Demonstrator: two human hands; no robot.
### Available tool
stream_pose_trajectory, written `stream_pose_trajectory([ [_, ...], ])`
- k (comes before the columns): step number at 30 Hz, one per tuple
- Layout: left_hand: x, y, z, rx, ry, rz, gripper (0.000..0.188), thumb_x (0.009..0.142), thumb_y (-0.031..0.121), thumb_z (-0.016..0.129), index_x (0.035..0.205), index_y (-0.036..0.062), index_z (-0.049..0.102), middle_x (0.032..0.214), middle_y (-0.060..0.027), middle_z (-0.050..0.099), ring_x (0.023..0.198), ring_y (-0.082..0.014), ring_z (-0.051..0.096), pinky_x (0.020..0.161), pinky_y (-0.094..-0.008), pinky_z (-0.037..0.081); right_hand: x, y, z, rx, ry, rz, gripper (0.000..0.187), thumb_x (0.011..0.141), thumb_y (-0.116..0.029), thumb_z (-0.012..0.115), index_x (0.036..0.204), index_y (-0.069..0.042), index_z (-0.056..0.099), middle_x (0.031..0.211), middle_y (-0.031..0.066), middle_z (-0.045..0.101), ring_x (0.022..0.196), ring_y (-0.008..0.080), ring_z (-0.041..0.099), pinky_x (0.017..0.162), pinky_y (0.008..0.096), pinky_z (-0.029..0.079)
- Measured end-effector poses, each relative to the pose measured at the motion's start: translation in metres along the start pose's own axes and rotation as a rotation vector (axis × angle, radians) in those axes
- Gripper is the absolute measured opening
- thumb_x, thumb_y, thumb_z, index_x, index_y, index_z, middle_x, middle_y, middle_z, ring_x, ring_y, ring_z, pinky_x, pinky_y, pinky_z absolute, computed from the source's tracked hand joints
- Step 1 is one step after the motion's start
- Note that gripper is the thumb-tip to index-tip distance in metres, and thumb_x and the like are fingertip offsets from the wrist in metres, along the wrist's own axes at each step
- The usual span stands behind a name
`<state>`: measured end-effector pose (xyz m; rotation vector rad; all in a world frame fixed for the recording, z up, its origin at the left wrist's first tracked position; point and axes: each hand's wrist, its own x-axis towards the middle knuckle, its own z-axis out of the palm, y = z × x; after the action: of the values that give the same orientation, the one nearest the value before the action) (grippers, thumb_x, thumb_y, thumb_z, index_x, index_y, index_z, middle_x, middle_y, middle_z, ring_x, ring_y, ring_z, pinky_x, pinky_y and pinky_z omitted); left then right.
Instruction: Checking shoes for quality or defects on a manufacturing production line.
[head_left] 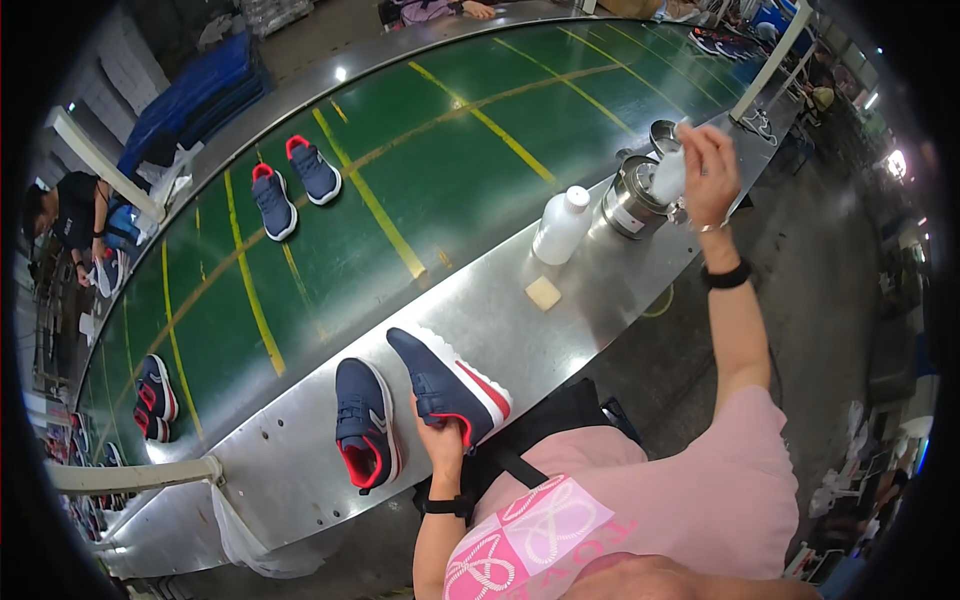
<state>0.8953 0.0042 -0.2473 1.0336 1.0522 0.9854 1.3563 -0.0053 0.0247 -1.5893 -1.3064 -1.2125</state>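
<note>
My left hand (437,440) is closed around the heel opening of a navy sneaker (425,372) with red lining and a white-and-red sole. The shoe is tilted on its side at the metal ledge's near edge. Just left of it, a matching sneaker (362,405) rests sole-down on the ledge. Out to the right, my right hand (712,180) pinches a whitish, crumpled cloth-like piece (669,177) at the mouth of a round metal can (628,207). The can's lid (663,136) is tipped up behind it.
On the ledge (480,330) stand a white bottle (563,226) and a pale yellow sponge block (543,293). A green conveyor belt (380,150) with yellow lines carries several navy sneakers (273,203). A white post (140,478) rises at left. A co-worker (75,215) handles a shoe at far left.
</note>
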Motion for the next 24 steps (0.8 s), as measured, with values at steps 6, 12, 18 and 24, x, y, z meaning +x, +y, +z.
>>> stream_pose_trajectory([
  [6,0.000,0.000,0.002,-0.033,-0.016,-0.080,0.070,0.079,-0.016,0.055,0.145,0.0015,0.038,0.127,-0.0104,0.057,0.114,-0.0199,0.057,0.101,-0.0314,0.044,0.019,0.019,0.013,-0.110,-0.317,-0.037,0.019,0.087,-0.005,0.068,0.105,-0.007,0.072,0.105,0.0099,0.068,0.092,0.0316,0.064,0.081,0.0396,0.051],
  [12,0.000,0.007,0.007,-0.116,-0.023,-0.136,0.066,0.079,-0.013,0.056,0.141,0.0023,0.043,0.123,-0.0093,0.060,0.112,-0.0194,0.059,0.098,-0.0305,0.046,-0.061,-0.110,0.002,0.599,-0.688,0.120,0.027,0.083,0.004,0.063,0.106,-0.006,0.071,0.094,0.0122,0.071,0.083,0.0274,0.068,0.077,0.0343,0.053],
  [18,-0.033,0.052,-0.016,-0.532,0.079,-0.459,0.053,0.086,-0.009,0.053,0.137,0.0038,0.050,0.127,-0.0125,0.062,0.115,-0.0214,0.060,0.097,-0.0343,0.050,-0.134,-0.235,0.017,1.126,-1.025,0.752,0.026,0.090,-0.006,0.065,0.116,-0.006,0.070,0.090,0.0046,0.070,0.075,0.0137,0.064,0.074,0.0294,0.054],
  [24,-0.070,0.096,-0.087,-0.967,-0.052,-0.227,0.037,0.097,0.005,0.048,0.134,0.0005,0.053,0.131,-0.0144,0.061,0.116,-0.0217,0.061,0.100,-0.0362,0.050,-0.194,-0.353,0.006,1.290,-1.406,0.620,0.083,0.082,-0.029,0.077,0.149,-0.008,0.034,0.132,0.0184,0.048,0.110,0.0268,0.055,0.090,0.0390,0.050],
])
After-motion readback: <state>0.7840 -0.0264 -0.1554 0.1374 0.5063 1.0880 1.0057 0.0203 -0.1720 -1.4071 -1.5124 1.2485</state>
